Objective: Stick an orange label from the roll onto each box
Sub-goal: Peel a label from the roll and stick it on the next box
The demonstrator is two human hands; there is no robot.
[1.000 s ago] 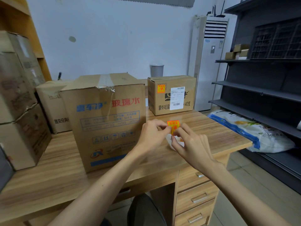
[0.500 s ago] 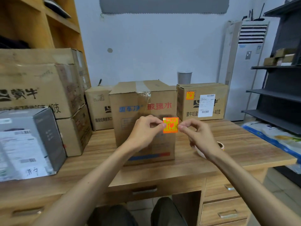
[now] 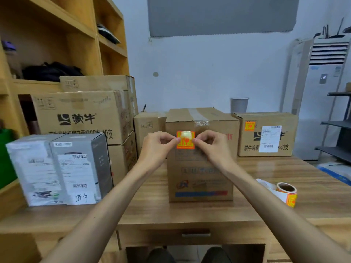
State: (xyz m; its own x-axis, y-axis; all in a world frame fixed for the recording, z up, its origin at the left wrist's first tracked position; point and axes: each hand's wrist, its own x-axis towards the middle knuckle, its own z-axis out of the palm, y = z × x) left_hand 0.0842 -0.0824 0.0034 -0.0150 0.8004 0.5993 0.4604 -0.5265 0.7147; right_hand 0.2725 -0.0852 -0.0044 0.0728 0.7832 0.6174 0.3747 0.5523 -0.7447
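Observation:
An orange label (image 3: 185, 139) is held flat against the upper front of the tall taped cardboard box (image 3: 201, 173) at the desk's middle. My left hand (image 3: 158, 147) pinches its left edge and my right hand (image 3: 210, 146) pinches its right edge. The label roll (image 3: 286, 193) lies on the desk at the right, with white backing paper trailing from it. A lower cardboard box (image 3: 267, 133) at the back right carries an orange label (image 3: 250, 125) and a white shipping slip.
A grey and white carton (image 3: 62, 168) stands at the left on the wooden desk (image 3: 284, 168). Stacked cardboard boxes (image 3: 83, 116) and a small box (image 3: 149, 128) sit behind it. Wooden shelves rise at the left; a standing air conditioner (image 3: 322, 92) is at the right.
The view swung left and both hands rose from desk height, carrying the label up to the front of the tall box. The roll now lies alone on the desk.

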